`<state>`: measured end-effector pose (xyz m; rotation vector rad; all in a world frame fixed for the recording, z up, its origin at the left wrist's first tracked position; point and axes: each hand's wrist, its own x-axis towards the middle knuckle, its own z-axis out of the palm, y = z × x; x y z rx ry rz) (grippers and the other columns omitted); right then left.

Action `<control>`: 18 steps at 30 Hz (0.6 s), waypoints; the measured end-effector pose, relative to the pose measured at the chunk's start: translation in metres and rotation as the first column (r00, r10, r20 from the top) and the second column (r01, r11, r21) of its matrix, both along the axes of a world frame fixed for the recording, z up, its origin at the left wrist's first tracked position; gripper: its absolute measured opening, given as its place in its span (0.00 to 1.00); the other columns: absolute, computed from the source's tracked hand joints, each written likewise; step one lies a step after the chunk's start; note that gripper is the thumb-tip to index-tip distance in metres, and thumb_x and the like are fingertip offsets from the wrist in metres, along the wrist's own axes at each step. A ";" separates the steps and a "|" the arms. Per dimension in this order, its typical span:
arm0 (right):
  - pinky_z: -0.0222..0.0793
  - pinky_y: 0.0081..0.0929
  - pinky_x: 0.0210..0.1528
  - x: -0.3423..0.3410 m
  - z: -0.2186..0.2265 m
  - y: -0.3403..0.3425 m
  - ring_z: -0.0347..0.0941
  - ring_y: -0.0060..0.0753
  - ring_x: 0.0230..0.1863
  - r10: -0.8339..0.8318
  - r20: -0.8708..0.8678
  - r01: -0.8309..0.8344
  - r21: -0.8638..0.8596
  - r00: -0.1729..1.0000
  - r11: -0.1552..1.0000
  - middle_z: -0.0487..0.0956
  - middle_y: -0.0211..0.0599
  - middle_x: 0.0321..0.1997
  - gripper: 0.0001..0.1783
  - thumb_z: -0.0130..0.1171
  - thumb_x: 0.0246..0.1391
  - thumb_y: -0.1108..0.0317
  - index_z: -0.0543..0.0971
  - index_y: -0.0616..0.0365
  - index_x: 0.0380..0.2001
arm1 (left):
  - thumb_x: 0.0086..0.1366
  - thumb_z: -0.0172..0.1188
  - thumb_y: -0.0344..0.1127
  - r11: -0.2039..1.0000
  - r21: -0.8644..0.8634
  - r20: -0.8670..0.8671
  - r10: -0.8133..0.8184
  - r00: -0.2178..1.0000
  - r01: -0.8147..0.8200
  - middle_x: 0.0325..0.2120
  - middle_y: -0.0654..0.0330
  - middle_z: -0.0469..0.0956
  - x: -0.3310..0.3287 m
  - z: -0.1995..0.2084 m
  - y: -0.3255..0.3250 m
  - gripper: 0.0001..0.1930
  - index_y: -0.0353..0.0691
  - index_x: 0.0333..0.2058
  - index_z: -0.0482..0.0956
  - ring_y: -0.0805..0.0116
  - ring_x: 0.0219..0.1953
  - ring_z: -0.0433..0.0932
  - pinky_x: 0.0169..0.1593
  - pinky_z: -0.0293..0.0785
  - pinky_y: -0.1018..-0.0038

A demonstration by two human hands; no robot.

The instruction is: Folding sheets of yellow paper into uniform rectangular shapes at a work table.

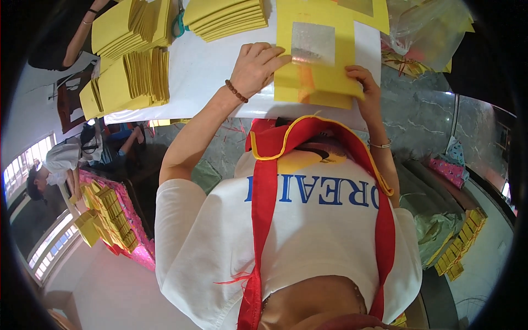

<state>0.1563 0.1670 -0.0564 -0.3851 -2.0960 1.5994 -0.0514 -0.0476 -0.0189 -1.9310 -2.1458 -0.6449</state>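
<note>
A yellow paper sheet point(344, 60) lies on the white table in front of me, with a shiny silver square point(313, 41) on it and an orange smear of colour point(306, 80) below the square. My left hand point(257, 69) is at the sheet's left edge, its fingers bent together and fingertips on the paper beside the silver square; the thumb is mostly hidden. At the lower right edge, my right hand point(365, 88) has its fingers curled over the paper, which lifts slightly there. Part of the right hand's grip is hidden by the sheet.
Stacks of folded yellow paper point(146, 82) stand on the table's left, with another stack point(225, 19) at the back. Teal-handled scissors point(179, 25) lie between them. A clear plastic bag point(426, 30) is at the right. A person point(71, 157) bends over yellow bundles point(110, 217) at far left.
</note>
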 end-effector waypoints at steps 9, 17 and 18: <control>0.53 0.35 0.55 0.013 0.040 -0.012 0.63 0.37 0.56 0.048 0.011 -0.042 0.679 0.999 0.733 0.72 0.33 0.52 0.16 0.62 0.40 0.65 0.78 0.49 0.37 | 0.49 0.54 0.33 0.989 0.001 -0.042 -0.148 0.988 0.148 0.41 0.58 0.75 0.019 0.026 -0.023 0.16 0.44 0.40 0.76 0.63 0.41 0.73 0.41 0.66 0.68; 0.59 0.32 0.47 0.019 0.045 -0.019 0.72 0.36 0.45 0.092 0.304 -0.204 0.357 0.948 0.912 0.77 0.37 0.40 0.13 0.59 0.47 0.64 0.77 0.56 0.37 | 0.59 0.53 0.31 0.993 -0.036 0.599 0.115 0.793 -0.117 0.19 0.56 0.71 0.040 0.013 -0.029 0.07 0.36 0.34 0.74 0.58 0.26 0.71 0.33 0.66 0.68; 0.59 0.32 0.47 0.016 0.049 -0.020 0.72 0.36 0.45 0.090 0.303 -0.202 0.359 0.949 0.911 0.77 0.37 0.40 0.13 0.59 0.47 0.64 0.77 0.56 0.37 | 0.59 0.53 0.31 0.993 -0.034 0.598 0.112 0.794 -0.115 0.19 0.56 0.71 0.042 0.013 -0.026 0.07 0.36 0.34 0.74 0.58 0.26 0.71 0.33 0.66 0.68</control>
